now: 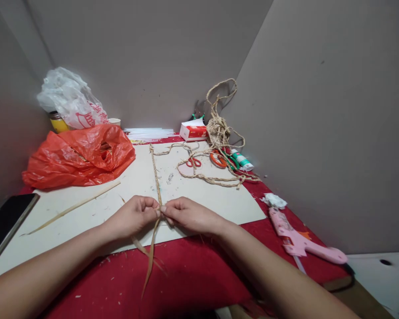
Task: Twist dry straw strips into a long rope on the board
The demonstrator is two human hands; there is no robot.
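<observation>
My left hand [137,213] and my right hand [186,214] meet at the near end of a straw braid [155,173], fingertips pinched together on it. From there the braid runs away from me over the white board [216,204], then bends right into a longer looped length. Loose flat straw strands [150,261] hang from between my fingers over the board's front edge. A single pale straw strip [76,206] lies to the left of my left hand. The exact crossing of strands under my fingertips is hidden.
An orange-red plastic bag [80,161] and a phone [8,226] are at left. Behind lie white glue sticks [149,134] and a red-white box [193,131]. At right are a braid heap [218,130], red-handled scissors [193,162] and a pink glue gun [295,241].
</observation>
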